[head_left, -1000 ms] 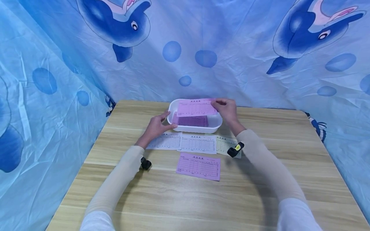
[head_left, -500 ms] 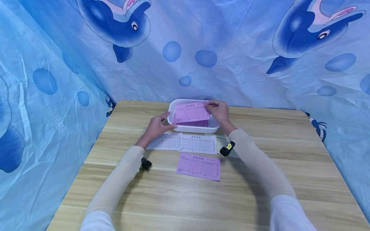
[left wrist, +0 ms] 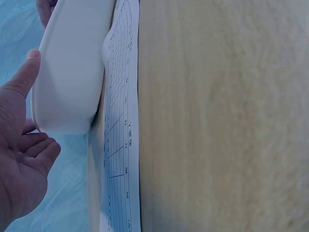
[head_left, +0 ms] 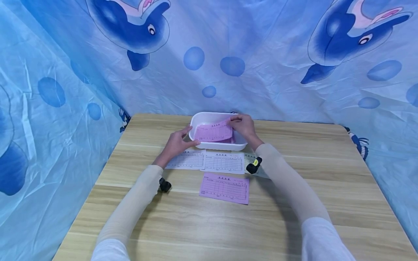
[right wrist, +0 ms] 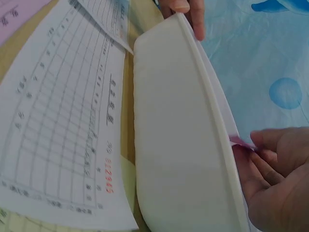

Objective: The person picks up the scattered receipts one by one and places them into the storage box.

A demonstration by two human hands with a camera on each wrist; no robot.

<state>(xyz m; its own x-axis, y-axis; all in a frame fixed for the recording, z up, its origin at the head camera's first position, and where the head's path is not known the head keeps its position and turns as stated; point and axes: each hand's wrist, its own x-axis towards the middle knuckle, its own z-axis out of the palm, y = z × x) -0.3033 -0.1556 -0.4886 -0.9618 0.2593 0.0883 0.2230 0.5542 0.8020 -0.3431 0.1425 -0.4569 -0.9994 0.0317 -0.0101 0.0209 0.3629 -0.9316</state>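
Over the last second the pink printed paper slip (head_left: 213, 132) sinks from above the white oblong plastic tray (head_left: 222, 146) to lie tilted inside it. Its 8 o'clock end now sits low over the magenta paper pile (head_left: 230, 140), while its 2 o'clock corner is lifted. The right hand (head_left: 243, 127), at the tray's 2 o'clock, pinches that corner between thumb and fingers, so the slip appears only partly laid down, not released.

The left hand (head_left: 176, 144) stays at the tray's 9 o'clock, thumb on the near rim and fingers around the end, seemingly steadying it. On the pale wood-grain surface (head_left: 209, 224), the left white printed form (head_left: 189, 160) lies at 7 o'clock, the middle white printed form (head_left: 225, 162) at 6, the pale green-yellow form (head_left: 262, 173), partly hidden, toward 4, and another pink form (head_left: 224, 188) farther out at 6, all apparently unmoved.
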